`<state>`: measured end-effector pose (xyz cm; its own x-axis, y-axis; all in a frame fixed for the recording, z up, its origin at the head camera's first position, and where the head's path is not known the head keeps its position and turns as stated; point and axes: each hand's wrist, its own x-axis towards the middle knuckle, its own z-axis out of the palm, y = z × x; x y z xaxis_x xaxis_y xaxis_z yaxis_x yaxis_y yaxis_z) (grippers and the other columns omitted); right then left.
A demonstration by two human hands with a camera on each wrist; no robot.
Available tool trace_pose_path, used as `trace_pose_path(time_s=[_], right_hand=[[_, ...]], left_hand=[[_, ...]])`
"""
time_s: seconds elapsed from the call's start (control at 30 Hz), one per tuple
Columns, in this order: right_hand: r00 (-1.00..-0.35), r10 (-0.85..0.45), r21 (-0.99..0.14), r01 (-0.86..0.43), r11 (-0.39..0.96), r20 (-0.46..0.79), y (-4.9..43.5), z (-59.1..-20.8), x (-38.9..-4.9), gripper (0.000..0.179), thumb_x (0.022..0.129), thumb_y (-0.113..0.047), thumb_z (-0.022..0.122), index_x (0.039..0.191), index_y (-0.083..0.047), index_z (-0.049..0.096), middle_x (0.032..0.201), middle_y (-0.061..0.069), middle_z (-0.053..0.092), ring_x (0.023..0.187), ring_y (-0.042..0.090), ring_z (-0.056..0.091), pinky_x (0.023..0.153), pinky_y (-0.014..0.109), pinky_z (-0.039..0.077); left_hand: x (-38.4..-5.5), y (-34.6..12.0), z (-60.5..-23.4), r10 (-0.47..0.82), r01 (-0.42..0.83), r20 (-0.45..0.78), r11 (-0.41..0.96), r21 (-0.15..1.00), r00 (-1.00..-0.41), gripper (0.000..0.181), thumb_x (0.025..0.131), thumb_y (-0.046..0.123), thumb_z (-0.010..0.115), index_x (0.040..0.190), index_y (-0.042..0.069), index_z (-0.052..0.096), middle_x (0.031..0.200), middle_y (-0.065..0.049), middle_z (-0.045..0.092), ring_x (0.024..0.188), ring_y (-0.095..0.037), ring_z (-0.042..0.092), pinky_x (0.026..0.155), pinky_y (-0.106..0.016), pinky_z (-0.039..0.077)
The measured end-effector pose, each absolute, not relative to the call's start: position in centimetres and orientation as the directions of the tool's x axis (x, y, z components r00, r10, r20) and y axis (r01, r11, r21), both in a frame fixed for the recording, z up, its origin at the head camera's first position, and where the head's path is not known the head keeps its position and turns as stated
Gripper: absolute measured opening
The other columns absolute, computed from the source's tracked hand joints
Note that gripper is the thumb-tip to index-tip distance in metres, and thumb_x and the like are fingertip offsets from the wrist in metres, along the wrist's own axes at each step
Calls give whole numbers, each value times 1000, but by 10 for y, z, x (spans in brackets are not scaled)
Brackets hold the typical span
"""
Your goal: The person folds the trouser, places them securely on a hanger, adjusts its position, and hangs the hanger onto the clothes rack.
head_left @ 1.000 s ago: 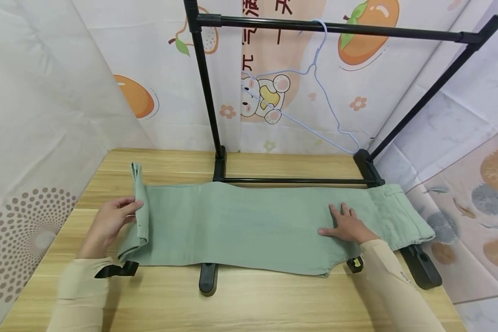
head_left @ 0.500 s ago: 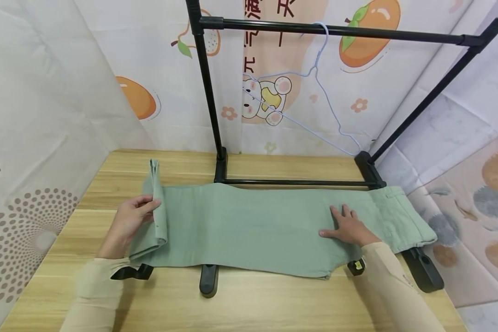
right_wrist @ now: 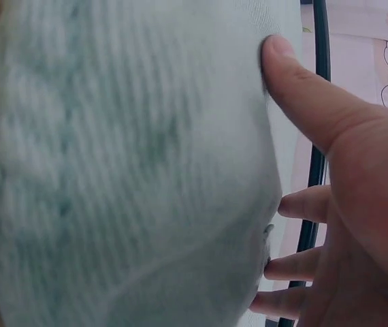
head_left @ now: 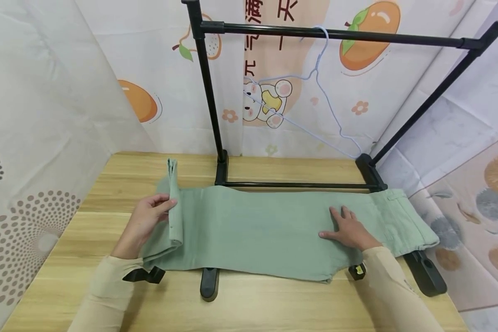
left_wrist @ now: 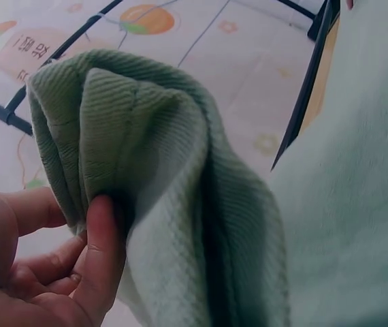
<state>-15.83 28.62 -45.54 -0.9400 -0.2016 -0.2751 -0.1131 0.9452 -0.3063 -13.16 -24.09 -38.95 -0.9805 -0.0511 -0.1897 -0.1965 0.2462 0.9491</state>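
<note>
A pair of green trousers [head_left: 269, 230], folded lengthwise, lies across the table with its waistband at the right. At the left end, my left hand [head_left: 149, 221] pinches the leg hems, lifted and turned over toward the right. In the left wrist view, the thumb and fingers of the left hand [left_wrist: 65, 259] hold the layered hem [left_wrist: 133, 129] at its edge. My right hand [head_left: 348, 229] rests with spread fingers on the trousers near the crotch. The right wrist view shows the fingertips of the right hand [right_wrist: 364, 197] touching the cloth [right_wrist: 146, 163].
A black clothes rack [head_left: 332, 33] stands behind, its feet partly under the trousers. One foot [head_left: 209, 283] sticks out at the front. A light blue wire hanger [head_left: 315, 74] hangs from the top bar. Printed curtains [head_left: 45, 106] enclose the wooden table [head_left: 232, 309].
My left hand has moved to the right, carrying the lifted hems farther over the legs. The right hand has stayed in place on the trousers.
</note>
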Motion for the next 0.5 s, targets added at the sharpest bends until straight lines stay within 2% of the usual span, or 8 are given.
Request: trace_pose_path(time_s=[0.2, 0.5], right_hand=[[-945, -212, -319, -127, 939, -248, 287, -459, -154, 101, 81, -58, 69, 148, 6, 29, 149, 44, 18, 135, 61, 21, 102, 71, 32], [-949, -230, -306, -158, 939, -215, 284, -456, -157, 97, 81, -56, 71, 146, 6, 35, 146, 44, 23, 133, 61, 26, 100, 70, 34]], left_hand=[[-132, -228, -389, -38, -210, -207, 232, 950, -978, 46, 97, 25, 61, 126, -11, 52, 86, 19, 59, 79, 4, 58, 71, -18, 53], [-139, -209, -388, -8, -211, -215, 235, 949, -977, 46, 97, 24, 61, 128, -9, 54, 92, 12, 61, 82, 2, 58, 74, -18, 52]])
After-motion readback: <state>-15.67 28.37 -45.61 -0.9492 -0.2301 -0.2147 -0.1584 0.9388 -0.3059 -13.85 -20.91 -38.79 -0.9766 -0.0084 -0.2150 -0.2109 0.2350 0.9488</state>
